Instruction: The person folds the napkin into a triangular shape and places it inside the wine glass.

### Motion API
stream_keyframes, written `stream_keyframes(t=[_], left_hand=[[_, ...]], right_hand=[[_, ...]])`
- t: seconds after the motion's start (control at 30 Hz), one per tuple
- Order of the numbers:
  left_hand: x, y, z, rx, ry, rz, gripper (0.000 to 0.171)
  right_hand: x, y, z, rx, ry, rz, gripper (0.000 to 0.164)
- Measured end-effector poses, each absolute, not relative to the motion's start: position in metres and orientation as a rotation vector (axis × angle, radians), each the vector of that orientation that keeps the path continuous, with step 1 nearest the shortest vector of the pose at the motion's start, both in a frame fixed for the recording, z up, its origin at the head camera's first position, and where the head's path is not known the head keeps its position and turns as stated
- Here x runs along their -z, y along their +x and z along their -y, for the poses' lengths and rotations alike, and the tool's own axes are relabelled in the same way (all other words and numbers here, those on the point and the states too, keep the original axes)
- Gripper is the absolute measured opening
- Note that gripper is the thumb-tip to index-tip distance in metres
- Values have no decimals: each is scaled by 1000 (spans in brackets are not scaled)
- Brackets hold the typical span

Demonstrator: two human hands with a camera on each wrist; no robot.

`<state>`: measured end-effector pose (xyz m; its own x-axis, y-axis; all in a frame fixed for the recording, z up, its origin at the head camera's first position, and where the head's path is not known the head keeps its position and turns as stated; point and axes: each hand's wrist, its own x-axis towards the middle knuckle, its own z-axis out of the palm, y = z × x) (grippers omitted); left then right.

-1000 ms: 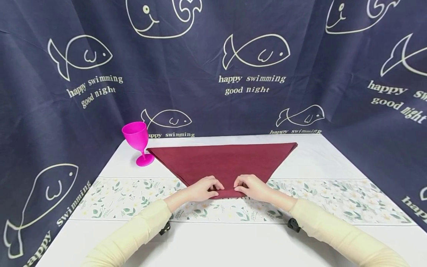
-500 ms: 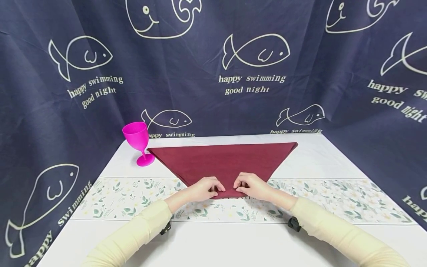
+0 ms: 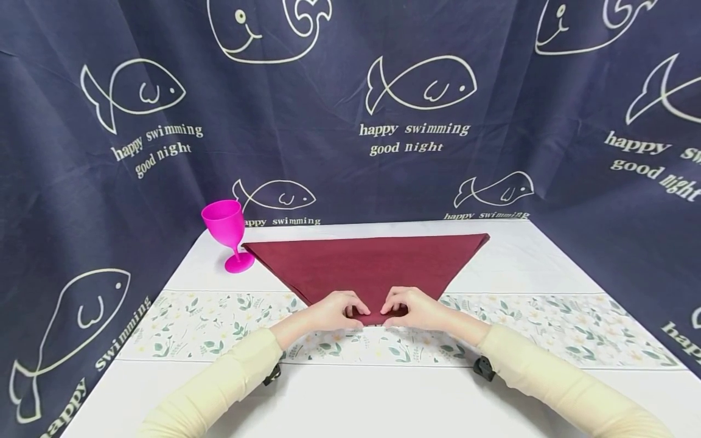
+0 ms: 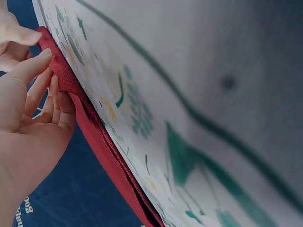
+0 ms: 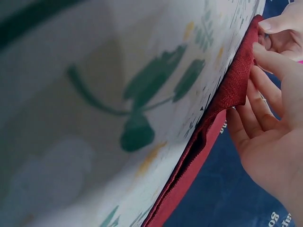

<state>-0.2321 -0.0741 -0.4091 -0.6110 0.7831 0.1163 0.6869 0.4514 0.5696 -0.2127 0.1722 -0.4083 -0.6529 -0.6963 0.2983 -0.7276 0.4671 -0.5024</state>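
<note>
A dark red cloth napkin [image 3: 367, 264] lies on the table, wide along its far side and narrowing toward me. My left hand [image 3: 336, 310] and right hand [image 3: 418, 309] face each other at its short near edge, with a small gap between them. Each hand has curled fingers on the far side of the narrow folded edge and its thumb on the near side. In the left wrist view the folded strip [image 4: 64, 75] runs between thumb and fingers. The right wrist view shows the same strip [image 5: 239, 71] held by the right hand, with loose cloth layers below.
A bright pink goblet [image 3: 224, 226] stands upright at the far left, beside the napkin's left corner. A floral band [image 3: 219, 325] crosses the white table [image 3: 350, 398]. Behind hangs a dark blue curtain [image 3: 328, 134] with fish drawings.
Both thumbs have shifted toward me to the near edge, and the hands have drawn slightly closer together. The rest of the napkin and the goblet stay in place.
</note>
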Motion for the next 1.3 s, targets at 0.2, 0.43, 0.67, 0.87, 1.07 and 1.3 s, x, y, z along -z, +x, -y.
stream_keyframes(t=[0.2, 0.43, 0.67, 0.87, 1.07, 1.3], left_hand=[[409, -234, 77, -864, 1279, -2518, 25], [410, -236, 79, -804, 1305, -2518, 26], [411, -236, 78, -803, 1289, -2563, 21], [410, -235, 77, -821, 1290, -2591, 17], [411, -236, 77, -861, 1277, -2604, 15], [412, -237, 77, -920, 1248, -2618, 14]], right_hand=[[408, -213, -173, -912, 1262, 2727, 23], [408, -214, -173, -887, 1253, 2731, 21], [410, -215, -172, -861, 1230, 2701, 17], [411, -215, -173, -825, 1193, 2702, 15], [409, -214, -173, -757, 1188, 2705, 15], [408, -214, -174, -756, 1176, 2695, 16]])
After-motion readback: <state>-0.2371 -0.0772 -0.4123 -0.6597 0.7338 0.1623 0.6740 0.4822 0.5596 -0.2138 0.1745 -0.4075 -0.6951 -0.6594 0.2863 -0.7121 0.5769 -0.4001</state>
